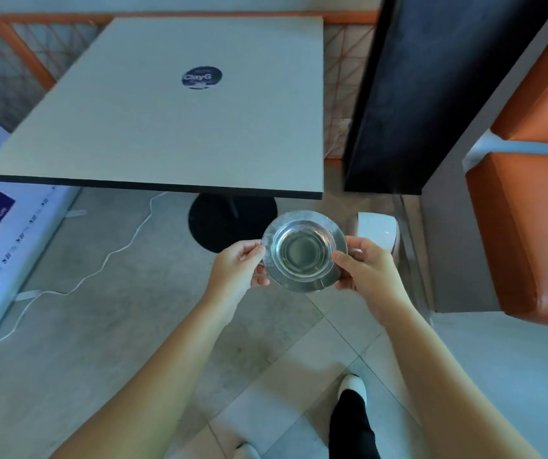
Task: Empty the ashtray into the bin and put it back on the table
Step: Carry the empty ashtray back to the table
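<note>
A round metal ashtray (303,250) with a wide flat rim is held level in the air, below the near edge of the table (173,127). Its bowl looks bare and shiny. My left hand (238,265) pinches the left rim with thumb and fingers. My right hand (363,266) grips the right rim. A small white bin (380,231) stands on the floor just right of the ashtray, partly hidden behind my right hand. The table top is pale grey with a dark round sticker (201,77) near its middle.
The table's black round base (219,220) sits on the floor under its near edge. An orange cushioned seat (528,226) and a dark pillar (431,94) stand to the right. A white cable (100,266) runs across the floor on the left beside a white printed board (4,233).
</note>
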A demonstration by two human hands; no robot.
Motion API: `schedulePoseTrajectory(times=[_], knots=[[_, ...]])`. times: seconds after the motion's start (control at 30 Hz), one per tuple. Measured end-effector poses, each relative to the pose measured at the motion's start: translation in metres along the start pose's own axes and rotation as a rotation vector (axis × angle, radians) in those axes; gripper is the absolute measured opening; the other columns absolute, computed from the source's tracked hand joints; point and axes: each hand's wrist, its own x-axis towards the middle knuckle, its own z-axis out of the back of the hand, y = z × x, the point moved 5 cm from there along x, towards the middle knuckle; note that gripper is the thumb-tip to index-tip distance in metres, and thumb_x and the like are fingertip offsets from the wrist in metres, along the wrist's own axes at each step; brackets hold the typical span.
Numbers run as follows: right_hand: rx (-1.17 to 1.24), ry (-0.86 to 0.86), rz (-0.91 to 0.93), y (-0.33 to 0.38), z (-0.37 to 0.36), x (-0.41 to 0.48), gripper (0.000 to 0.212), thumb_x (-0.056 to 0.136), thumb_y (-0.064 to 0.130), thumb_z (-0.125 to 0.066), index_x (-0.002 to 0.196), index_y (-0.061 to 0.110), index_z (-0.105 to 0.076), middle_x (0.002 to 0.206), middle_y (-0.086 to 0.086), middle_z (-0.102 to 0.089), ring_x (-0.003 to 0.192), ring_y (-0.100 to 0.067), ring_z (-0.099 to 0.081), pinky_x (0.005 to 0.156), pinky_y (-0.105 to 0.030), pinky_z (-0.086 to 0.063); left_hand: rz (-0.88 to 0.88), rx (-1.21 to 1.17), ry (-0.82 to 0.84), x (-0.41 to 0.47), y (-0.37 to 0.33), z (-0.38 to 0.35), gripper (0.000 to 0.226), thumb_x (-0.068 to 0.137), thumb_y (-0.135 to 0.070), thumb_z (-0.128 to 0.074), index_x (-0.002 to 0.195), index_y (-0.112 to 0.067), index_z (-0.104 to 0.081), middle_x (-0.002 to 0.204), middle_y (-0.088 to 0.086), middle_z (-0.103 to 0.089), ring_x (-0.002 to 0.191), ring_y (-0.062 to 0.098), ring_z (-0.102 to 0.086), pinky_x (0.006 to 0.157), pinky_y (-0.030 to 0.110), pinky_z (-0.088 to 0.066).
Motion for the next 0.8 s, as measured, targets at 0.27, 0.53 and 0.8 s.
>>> schedulePoseTrajectory(times=[0.27,0.53,0.8], knots=[[-0.024,0.123,0.074,0.029,-0.173,-0.04,0.019,0.084,0.009,-0.061,0.1,0.017,-0.063,0.07,0.0,-0.069,0.049,-0.009,-0.06,0.047,-0.022,-0.051,-0.045,-0.041,-0.154,-0.031,-0.017,0.181,0.015,0.086,-0.013,-0.057,0.08,-0.023,-0.064,0.078,0.011,-0.062,0.058,0.015,-0.055,0.044,0.017,-0.049],[-0.118,0.204,0.146,0.085,-0.302,-0.011,0.025,0.085,0.009,-0.057,0.109,0.015,-0.063,0.074,-0.003,-0.067,0.055,-0.014,-0.061,0.049,-0.021,-0.054,-0.048,-0.11,-0.278,0.007,-0.057,0.298,0.009,0.087,-0.01,-0.055,0.087,-0.011,-0.064,0.072,0.009,-0.062,0.056,0.016,-0.054,0.04,0.016,-0.049],[-0.141,0.228,0.15,0.141,-0.405,0.082,0.033,0.083,0.009,-0.059,0.116,0.014,-0.058,0.068,-0.003,-0.066,0.047,-0.01,-0.058,0.041,-0.018,-0.05,0.004,-0.096,-0.303,0.113,-0.104,0.386,0.018,0.088,-0.011,-0.055,0.102,-0.003,-0.063,0.079,0.014,-0.063,0.057,0.018,-0.057,0.047,0.024,-0.05]])
